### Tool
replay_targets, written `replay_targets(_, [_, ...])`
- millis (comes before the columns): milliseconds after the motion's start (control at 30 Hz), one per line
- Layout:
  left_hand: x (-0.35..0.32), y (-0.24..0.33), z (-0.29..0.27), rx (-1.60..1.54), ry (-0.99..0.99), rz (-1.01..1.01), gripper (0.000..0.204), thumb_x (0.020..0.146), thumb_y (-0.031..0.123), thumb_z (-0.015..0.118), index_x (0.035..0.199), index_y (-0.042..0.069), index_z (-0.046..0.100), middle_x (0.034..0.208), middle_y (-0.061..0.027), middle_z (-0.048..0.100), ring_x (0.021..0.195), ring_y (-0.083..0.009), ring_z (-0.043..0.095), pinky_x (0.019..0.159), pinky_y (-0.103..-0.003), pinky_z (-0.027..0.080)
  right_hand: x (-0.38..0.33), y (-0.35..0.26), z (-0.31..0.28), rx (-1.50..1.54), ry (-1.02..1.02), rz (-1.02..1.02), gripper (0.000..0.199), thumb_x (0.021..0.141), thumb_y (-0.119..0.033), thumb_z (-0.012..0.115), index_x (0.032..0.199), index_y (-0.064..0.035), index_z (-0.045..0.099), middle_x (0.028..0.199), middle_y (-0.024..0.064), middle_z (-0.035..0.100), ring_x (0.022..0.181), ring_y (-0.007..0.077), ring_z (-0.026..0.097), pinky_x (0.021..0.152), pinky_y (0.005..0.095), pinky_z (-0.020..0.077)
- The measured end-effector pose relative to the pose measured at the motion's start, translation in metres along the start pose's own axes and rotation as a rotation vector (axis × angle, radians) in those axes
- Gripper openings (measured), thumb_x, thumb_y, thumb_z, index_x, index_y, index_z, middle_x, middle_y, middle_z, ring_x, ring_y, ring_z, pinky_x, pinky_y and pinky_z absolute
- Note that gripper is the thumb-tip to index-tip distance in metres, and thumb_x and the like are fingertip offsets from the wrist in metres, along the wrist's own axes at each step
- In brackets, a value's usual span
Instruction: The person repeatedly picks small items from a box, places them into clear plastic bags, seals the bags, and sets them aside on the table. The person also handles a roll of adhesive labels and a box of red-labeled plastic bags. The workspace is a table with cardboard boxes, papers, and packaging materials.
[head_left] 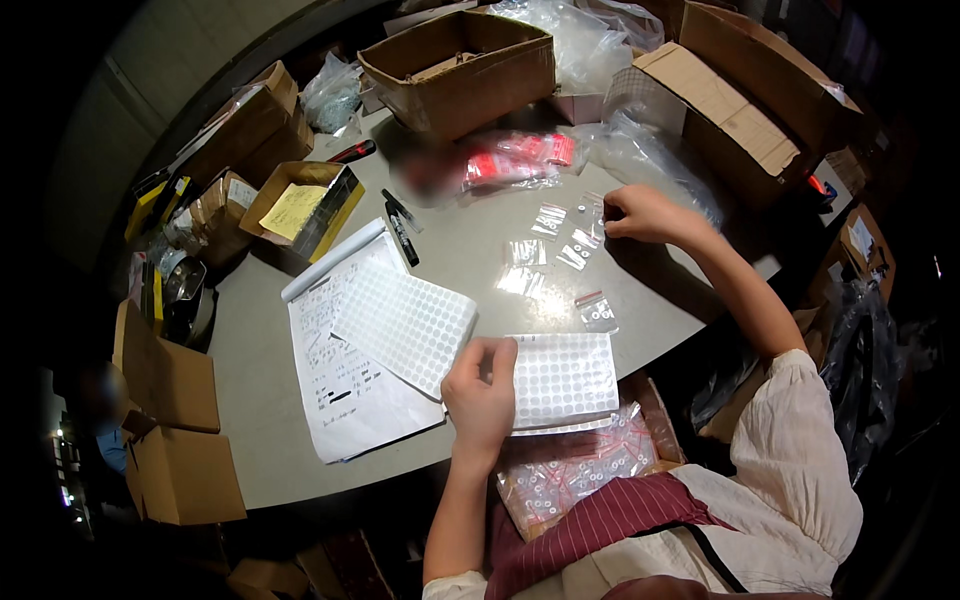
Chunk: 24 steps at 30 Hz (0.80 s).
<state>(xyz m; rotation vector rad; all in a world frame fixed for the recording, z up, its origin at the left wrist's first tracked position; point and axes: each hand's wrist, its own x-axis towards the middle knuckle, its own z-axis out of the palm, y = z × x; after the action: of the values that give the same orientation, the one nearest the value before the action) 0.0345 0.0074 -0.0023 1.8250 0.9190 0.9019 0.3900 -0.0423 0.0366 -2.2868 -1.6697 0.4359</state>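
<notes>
My left hand [482,385] rests on the left edge of a white sheet of round stickers [565,378] near the table's front edge, fingertips curled over the sheet. My right hand [640,213] reaches far across the grey table [455,260] and pinches one of several small clear zip bags [548,222] with red strips laid out there. One small zip bag [597,312] lies apart, nearer to me. A second sticker sheet [405,322] lies on a printed paper pad [340,380] to the left.
Two black markers [402,230] lie above the pad. A large bag of red-strip zip bags [515,158] sits further back. Open cardboard boxes [460,65] ring the table. A box of filled small bags [580,470] sits at my lap. A yellow notepad [292,210] is at left.
</notes>
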Motion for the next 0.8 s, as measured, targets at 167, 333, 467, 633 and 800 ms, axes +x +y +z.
replay_targets(167, [0.0,0.001,0.0,0.0,-0.009,-0.009,0.02,0.094,0.019,0.072,0.089,0.0,0.072,0.079,-0.0119,0.073,0.067,-0.0219,0.067,0.063,-0.034,0.051,0.002,-0.011,-0.014,-0.303,-0.036,0.106,0.034,0.081,-0.026,0.072,0.097,0.0034,0.069,0.089,0.0238,0.071,0.085,0.0411,0.068,0.076,0.048,0.0523])
replay_targets(333, [0.0,-0.002,-0.001,-0.038,0.004,0.002,0.02,0.094,0.02,0.072,0.09,0.001,0.072,0.081,-0.012,0.073,0.067,-0.022,0.067,0.064,-0.034,0.052,0.027,-0.013,-0.017,0.11,0.09,-0.117,0.032,0.077,-0.021,0.075,0.096,0.0025,0.066,0.09,0.0221,0.071,0.083,0.0398,0.067,0.075,0.0461,0.0517])
replay_targets(467, [0.001,0.001,0.001,-0.059,-0.007,-0.004,0.021,0.095,0.021,0.071,0.091,0.001,0.072,0.081,-0.0125,0.073,0.067,-0.0228,0.068,0.064,-0.034,0.053,0.041,0.002,-0.001,0.144,0.085,-0.112,0.033,0.074,-0.019,0.075,0.098,0.0019,0.066,0.092,0.0225,0.07,0.085,0.04,0.067,0.076,0.0458,0.0521])
replay_targets(633, [0.0,0.001,-0.002,-0.043,-0.004,-0.004,0.021,0.096,0.022,0.072,0.091,0.001,0.072,0.082,-0.013,0.074,0.067,-0.0236,0.069,0.064,-0.034,0.054,0.041,-0.011,0.005,-0.04,0.132,-0.102,0.029,0.075,-0.014,0.071,0.098,0.0035,0.064,0.092,0.0252,0.07,0.09,0.0428,0.068,0.078,0.0497,0.0534])
replay_targets(800, [0.0,-0.002,-0.001,-0.052,-0.004,0.012,0.02,0.096,0.021,0.072,0.091,0.001,0.073,0.082,-0.0128,0.074,0.068,-0.023,0.069,0.064,-0.034,0.054,0.038,-0.021,0.018,-0.278,0.203,-0.113,0.024,0.079,-0.008,0.065,0.098,0.0049,0.064,0.094,0.0287,0.069,0.096,0.045,0.068,0.081,0.0529,0.0531])
